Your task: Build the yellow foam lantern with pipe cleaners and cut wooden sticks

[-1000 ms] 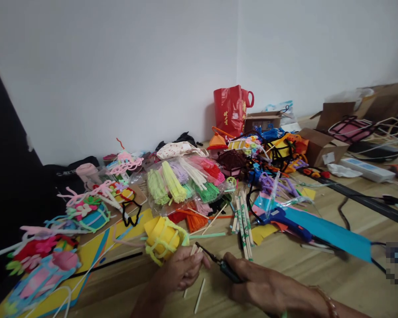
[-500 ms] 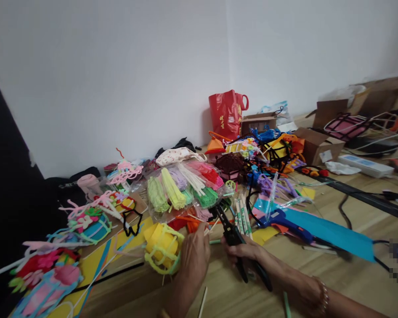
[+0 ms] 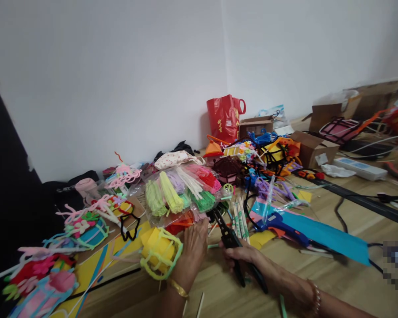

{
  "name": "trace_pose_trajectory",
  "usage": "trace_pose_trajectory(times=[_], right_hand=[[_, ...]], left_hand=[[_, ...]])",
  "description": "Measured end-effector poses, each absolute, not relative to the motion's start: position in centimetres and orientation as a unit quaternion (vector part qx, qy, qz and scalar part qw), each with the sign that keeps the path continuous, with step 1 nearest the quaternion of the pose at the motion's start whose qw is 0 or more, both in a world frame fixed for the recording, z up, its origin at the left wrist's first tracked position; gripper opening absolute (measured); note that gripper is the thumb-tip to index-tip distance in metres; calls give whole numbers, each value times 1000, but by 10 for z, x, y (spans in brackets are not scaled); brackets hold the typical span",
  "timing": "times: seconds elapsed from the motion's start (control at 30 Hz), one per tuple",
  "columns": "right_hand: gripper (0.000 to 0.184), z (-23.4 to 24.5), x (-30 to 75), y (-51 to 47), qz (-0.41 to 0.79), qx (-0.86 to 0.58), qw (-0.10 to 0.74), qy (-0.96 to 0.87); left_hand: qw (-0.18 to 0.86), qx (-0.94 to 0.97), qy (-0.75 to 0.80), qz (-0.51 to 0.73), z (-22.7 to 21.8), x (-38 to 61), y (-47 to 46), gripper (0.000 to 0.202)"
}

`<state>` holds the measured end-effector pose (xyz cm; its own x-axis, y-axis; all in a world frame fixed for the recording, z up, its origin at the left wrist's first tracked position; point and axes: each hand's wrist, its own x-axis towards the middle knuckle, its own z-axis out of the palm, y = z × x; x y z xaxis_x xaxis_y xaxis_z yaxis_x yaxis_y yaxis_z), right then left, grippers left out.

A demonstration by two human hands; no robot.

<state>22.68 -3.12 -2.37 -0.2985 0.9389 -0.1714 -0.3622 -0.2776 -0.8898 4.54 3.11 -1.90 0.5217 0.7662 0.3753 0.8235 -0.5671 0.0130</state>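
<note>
My right hand (image 3: 243, 257) is closed round the handles of black pliers (image 3: 230, 242), whose jaws point up and away toward the bag of pipe cleaners. My left hand (image 3: 194, 249) reaches forward with its back to me, fingers extended onto the orange sticks under the clear bag of coloured pipe cleaners (image 3: 181, 190). Whether it holds anything is hidden. A yellow foam cup wrapped in lime pipe cleaner (image 3: 161, 252) lies just left of that hand. Loose pale sticks (image 3: 200, 304) lie on the wooden floor near my wrists.
A blue glue gun (image 3: 281, 225) lies on a blue foam sheet (image 3: 331, 240) to the right. Wrapped chopsticks (image 3: 240, 216), a red bag (image 3: 223, 117), cardboard boxes (image 3: 313, 148), a power strip (image 3: 360, 168) and cables (image 3: 365, 201) are beyond. Foam flower crafts (image 3: 53, 265) crowd the left.
My left hand let its sticks go from near my lap and reached forward to the pipe cleaner bag. My right hand swung the pliers upright and forward. The view shifted slightly right.
</note>
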Motion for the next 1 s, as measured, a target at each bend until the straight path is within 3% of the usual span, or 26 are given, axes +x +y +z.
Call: trace_pose_trajectory(times=[0.27, 0.37, 0.47, 0.57, 0.8, 1.0], right_hand=[[26, -30, 224, -26, 798, -212, 492, -275], [24, -29, 222, -26, 832, -120, 482, -249], [27, -26, 221, -28, 838, -89, 481, -241], [29, -26, 222, -28, 829, -102, 492, -246], [32, -35, 230, -28, 758, -236, 495, -352], [43, -14, 232, -35, 689, -333, 425, -482]], left_hand=[[-29, -869, -436, -232, -2, 57, 1, 25], [-220, -832, -388, -330, -8, 57, -29, 23], [-316, -741, -446, -389, -16, 54, -47, 26], [-370, -658, -502, -422, -20, 50, -49, 31], [-657, -421, -459, -426, -22, 47, -33, 52], [-725, -375, -454, -357, -14, 36, -34, 38]])
